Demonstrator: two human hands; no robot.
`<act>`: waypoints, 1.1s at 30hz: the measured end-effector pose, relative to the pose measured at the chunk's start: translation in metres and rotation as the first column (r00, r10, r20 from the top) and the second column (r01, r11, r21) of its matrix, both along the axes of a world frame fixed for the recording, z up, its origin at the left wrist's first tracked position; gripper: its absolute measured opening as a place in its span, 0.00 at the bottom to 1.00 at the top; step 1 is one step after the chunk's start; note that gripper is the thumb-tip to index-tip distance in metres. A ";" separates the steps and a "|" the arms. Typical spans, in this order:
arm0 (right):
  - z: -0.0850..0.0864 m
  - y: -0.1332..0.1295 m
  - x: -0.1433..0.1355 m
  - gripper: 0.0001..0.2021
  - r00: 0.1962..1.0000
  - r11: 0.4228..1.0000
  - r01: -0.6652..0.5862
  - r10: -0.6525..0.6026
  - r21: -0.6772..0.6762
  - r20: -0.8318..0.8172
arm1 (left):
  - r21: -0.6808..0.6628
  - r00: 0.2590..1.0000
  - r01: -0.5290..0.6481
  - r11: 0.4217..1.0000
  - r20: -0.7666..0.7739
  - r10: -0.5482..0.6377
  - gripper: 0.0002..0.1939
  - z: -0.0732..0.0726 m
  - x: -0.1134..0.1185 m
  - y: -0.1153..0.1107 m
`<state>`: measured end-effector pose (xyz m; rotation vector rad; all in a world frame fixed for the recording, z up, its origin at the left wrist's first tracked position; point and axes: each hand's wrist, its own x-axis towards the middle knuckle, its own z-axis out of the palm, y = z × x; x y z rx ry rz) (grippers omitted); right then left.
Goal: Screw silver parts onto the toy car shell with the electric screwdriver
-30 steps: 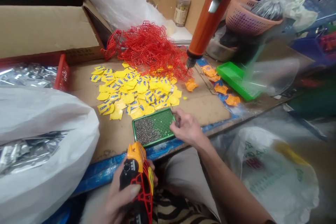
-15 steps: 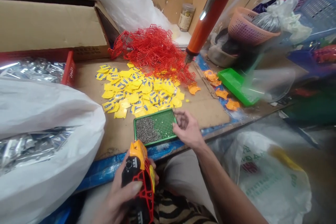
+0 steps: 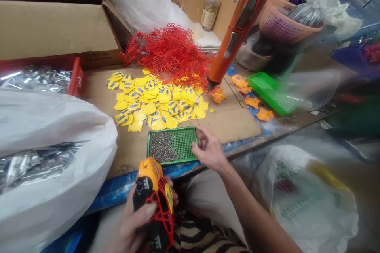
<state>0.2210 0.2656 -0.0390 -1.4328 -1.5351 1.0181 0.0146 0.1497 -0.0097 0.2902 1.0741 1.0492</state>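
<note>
My left hand [image 3: 135, 217] is wrapped round a toy car [image 3: 152, 205] with black wheels, a red lattice frame, an orange front piece and a yellow panel. My right hand [image 3: 209, 148] grips the right end of a small green mesh tray [image 3: 185, 146] at the table's front edge. Small metal screws [image 3: 162, 147] are heaped at the tray's left side. Over the table hangs an orange electric screwdriver [image 3: 227, 55], tip down and touched by neither hand.
Behind the tray lie yellow pieces [image 3: 160, 99] and a heap of red lattice frames [image 3: 172, 53]. Orange pieces [image 3: 252, 102] and a bright green tray [image 3: 268, 91] are to the right. A white sack [image 3: 59, 126] of shiny parts stands at left.
The hanging screwdriver has swung slightly, its tip lower in view. The toy car and the tray have shifted a little left in view; both hands keep their hold.
</note>
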 end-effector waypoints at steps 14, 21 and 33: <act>0.096 0.032 -0.017 0.20 0.988 0.983 0.092 -0.071 0.158 -0.134 | 0.352 0.952 0.069 0.933 0.257 -0.167 0.31 0.015 -0.011 0.019; 0.131 0.047 -0.022 0.19 0.989 0.962 0.068 -0.029 0.264 -0.146 | 0.482 0.939 0.016 0.876 0.294 -0.179 0.27 0.036 -0.012 0.032; 0.134 0.047 -0.029 0.21 0.989 0.965 0.064 -0.029 0.253 -0.142 | 0.476 0.943 -0.012 0.879 0.298 -0.148 0.27 0.040 -0.012 0.027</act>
